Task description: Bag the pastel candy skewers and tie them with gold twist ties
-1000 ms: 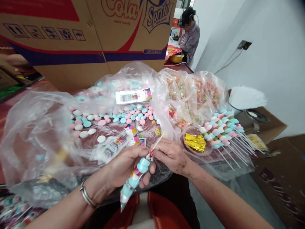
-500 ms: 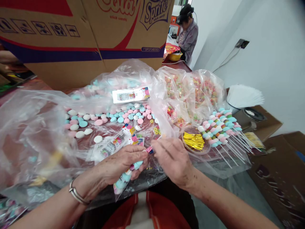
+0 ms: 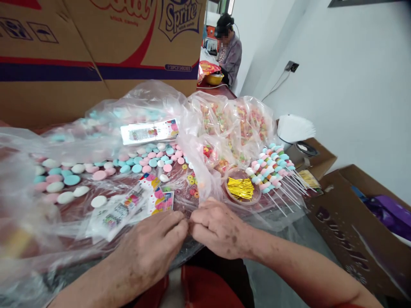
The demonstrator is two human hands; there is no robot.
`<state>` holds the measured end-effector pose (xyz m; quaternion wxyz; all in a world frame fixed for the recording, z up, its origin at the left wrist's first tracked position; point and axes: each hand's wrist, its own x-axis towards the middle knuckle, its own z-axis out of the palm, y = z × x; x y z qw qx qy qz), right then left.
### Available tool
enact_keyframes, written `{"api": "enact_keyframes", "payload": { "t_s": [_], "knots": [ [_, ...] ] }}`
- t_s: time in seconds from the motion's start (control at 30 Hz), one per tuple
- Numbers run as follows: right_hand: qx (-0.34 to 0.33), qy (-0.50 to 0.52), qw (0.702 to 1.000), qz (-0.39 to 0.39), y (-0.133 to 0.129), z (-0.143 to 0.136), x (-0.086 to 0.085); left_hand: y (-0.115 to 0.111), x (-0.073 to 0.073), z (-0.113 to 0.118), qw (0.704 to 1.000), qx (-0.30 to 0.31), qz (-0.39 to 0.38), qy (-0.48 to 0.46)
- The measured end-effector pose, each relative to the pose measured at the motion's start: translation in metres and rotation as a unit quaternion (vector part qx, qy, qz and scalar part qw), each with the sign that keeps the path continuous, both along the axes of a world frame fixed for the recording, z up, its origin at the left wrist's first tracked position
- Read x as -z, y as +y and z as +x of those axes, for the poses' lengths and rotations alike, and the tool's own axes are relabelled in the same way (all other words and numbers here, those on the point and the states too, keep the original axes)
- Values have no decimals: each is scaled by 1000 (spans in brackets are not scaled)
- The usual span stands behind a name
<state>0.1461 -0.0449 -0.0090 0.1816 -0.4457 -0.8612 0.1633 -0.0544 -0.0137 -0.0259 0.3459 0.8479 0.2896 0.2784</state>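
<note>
- Left hand [image 3: 150, 241] and right hand [image 3: 221, 229] are held curled, close together; what is held in either grip cannot be told.
- Printed bags [image 3: 118, 213] are laid just beyond.

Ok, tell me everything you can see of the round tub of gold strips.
The tub is round, shallow and lidless, clear like plastic, with a thin rim. It sits upright, holding a loose heap of shiny gold strips. Crumpled clear plastic lies on its left, candy skewers on its right; whether those touch it is unclear. The right hand is nearer the camera, apart from it.
</note>
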Motion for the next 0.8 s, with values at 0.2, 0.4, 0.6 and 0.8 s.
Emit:
{"api": "enact_keyframes", "payload": {
  "t_s": [0.2, 0.4, 0.6, 0.8],
  "knots": [
    [126, 18, 991, -48, 13, 61, -25, 5, -7, -4, 998, -47, 29, 15],
    [214, -347, 913, -36, 27, 115, -2, 8, -9, -3, 973, -112, -201, -14],
    [229, -369, 901, -17, 29, 115, 12, 10, -6, 5, 951, -96, -291, -51],
    [217, -381, 899, -13, 30, 120, 13, 12, -13, 11, 916, -116, -365, -117]
  ]
}}
